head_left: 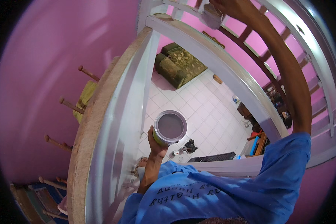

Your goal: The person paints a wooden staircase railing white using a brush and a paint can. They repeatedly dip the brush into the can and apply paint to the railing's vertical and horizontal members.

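My left hand (pixel 156 147) grips an open round can (pixel 170 126) from below and its left side. The can is largely filled with grey-mauve liquid that looks like paint. My right arm stretches up to the top right, where my right hand (pixel 231 7) is partly cut off by the picture's rim. It holds what looks like a wide paintbrush (pixel 212 16), its lower part covered in whitish grey, against or just in front of the white wooden slatwork (pixel 184 7). Whether the two touch cannot be told.
A white-sided wooden beam (pixel 100 112) runs down the left, beside pegs (pixel 72 106) on a pink wall. Another white beam (pixel 221 61) curves across the right. Far below lie a tiled floor (pixel 196 103), a green armchair (pixel 172 68), small containers (pixel 175 153) and a dark animal-like shape (pixel 191 146).
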Motion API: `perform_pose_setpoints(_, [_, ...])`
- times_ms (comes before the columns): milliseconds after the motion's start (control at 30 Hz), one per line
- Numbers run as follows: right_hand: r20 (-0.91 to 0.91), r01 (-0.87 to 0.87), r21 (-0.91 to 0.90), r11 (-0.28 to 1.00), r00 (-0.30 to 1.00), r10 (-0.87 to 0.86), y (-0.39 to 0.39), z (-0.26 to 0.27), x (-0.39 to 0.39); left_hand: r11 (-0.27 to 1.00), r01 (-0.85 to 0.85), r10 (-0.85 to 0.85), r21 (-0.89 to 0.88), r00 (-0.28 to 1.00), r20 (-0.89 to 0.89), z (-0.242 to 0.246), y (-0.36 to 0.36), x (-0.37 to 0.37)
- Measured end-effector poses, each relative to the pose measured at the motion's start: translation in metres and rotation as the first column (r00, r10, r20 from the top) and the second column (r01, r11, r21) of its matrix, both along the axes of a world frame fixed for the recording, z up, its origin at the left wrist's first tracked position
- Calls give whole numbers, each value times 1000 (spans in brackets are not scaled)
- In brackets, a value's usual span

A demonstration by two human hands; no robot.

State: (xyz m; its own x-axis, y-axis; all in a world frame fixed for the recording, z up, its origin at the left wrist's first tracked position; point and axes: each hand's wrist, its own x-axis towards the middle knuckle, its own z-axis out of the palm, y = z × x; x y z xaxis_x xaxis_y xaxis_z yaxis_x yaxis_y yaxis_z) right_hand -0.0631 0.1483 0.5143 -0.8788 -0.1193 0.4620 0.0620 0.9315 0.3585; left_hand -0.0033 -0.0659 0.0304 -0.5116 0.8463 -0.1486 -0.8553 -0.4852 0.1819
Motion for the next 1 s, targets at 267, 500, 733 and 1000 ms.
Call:
perform_pose_setpoints(267, [-52,-104,-131,986,994,98,-18,-3,-6,1000,-7,8,-5,999,35,0,-8,-1])
perform_pose_setpoints(500, [-117,-216,79,973,968,224,19,-3,-43,999,42,-41,4,998,-46,3,2,1])
perform_pose_setpoints(733, [-131,-234,3,972,964,232,13,7,-46,1000,-12,12,19,1000,1,1,-1,0])
perform_pose_setpoints(1000, [-28,-108,23,994,994,108,-4,4,-16,997,11,-7,70,998,-60,1,4,0])
